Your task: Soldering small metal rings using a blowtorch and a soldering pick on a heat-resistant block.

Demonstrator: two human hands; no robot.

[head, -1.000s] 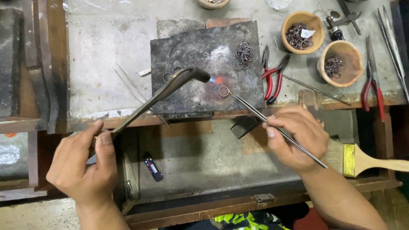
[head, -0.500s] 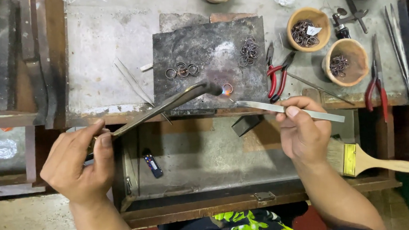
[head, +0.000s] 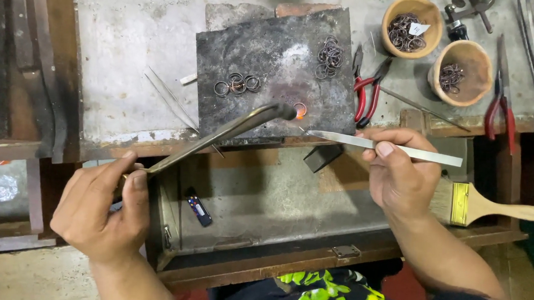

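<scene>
Two hands are at work over the bench; the left hand has thumb and fingers curled shut around the base of a long metal torch, wrist low at the lower left, forearm running off the bottom edge; the torch slants up and right, its nozzle over the dark soldering block; a small ring glows orange just beside the nozzle, near the block's front edge. The right hand pinches flat steel tweezers between thumb and forefinger, remaining fingers folded beneath; the tweezers lie nearly level, tip pointing left and stopping short of the glowing ring; the tweezer arms appear pressed together, though I cannot tell whether they grip anything. Further out on the block: a row of loose rings at centre-left, a heap of rings at upper right. Beyond it, red-handled pliers; two clay bowls holding rings; a paintbrush just right of the hand.
</scene>
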